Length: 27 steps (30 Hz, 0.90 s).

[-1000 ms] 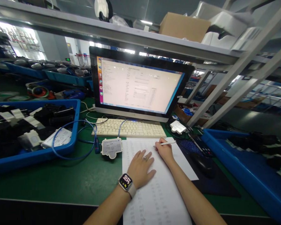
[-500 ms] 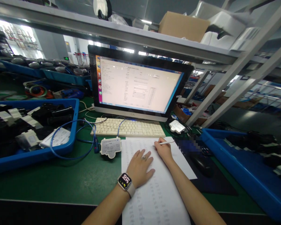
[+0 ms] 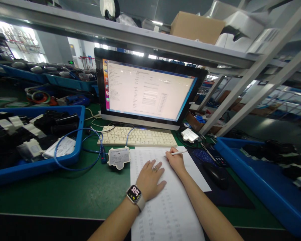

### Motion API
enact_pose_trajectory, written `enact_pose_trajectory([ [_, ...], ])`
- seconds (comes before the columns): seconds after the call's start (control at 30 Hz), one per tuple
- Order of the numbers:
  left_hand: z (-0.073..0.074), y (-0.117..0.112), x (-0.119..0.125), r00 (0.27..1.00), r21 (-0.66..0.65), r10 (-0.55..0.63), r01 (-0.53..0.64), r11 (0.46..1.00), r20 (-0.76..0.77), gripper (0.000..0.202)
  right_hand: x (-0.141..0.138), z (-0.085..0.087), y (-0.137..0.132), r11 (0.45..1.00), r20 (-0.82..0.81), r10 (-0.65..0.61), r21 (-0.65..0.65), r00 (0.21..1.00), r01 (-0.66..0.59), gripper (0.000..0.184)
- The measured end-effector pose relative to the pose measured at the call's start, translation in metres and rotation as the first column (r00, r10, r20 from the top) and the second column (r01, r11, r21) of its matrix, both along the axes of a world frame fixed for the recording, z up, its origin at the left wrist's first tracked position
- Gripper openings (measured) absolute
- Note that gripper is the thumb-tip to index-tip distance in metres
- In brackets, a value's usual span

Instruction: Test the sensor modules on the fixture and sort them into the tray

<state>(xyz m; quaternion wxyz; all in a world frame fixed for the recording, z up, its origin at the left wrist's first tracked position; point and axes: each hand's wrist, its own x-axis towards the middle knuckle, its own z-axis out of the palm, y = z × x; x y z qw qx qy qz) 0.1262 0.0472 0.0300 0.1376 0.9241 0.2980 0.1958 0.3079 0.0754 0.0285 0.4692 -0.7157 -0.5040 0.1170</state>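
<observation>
My left hand [image 3: 150, 180] lies flat on a long paper sheet [image 3: 163, 201] covered in rows of faint marks, its fingers spread. A ring and a wristwatch [image 3: 134, 194] are on that side. Between the fingers of my right hand [image 3: 176, 160] is a slim white pen [image 3: 180, 152], its tip end close to the upper part of the paper. Left of the sheet sits a small white labelled module [image 3: 118, 157] with tabs. A blue cable [image 3: 65, 167] loops beside it.
Behind the paper stand a cream keyboard [image 3: 137, 136] and a lit monitor [image 3: 147, 90]. A black mouse [image 3: 215, 174] rests on a dark mat at right. Blue bins [image 3: 81, 134] with black parts flank both sides. A metal shelf [image 3: 140, 31] crosses overhead, carrying a cardboard box [image 3: 197, 26].
Both hands stay almost where they were, the pen still held over the upper part of the sheet. Nothing has been let go or picked up.
</observation>
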Motion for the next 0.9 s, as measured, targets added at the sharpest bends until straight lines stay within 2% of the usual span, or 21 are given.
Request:
enact_pose_trajectory([
  [0.33,-0.001,0.000,0.000,1.000,0.009,0.003,-0.003,1.000,0.007,0.040,-0.001,0.002,0.000,1.000,-0.037,-0.004,0.027,0.999,0.005,0.021],
  [0.57,-0.002,0.001,0.000,1.000,0.015,0.004,-0.004,1.000,0.002,0.039,0.004,-0.002,0.004,0.996,-0.201,-0.061,0.044,0.978,0.072,0.019],
  [0.73,-0.005,0.004,0.000,1.000,0.063,0.002,-0.002,0.998,0.005,0.037,0.019,0.002,0.007,0.997,-0.256,-0.080,-0.030,0.963,0.075,0.017],
  [0.9,-0.008,0.007,-0.001,0.999,0.144,-0.025,0.027,0.989,-0.020,0.038,0.050,0.016,-0.014,0.985,-0.144,-0.071,-0.164,0.987,0.047,0.012],
])
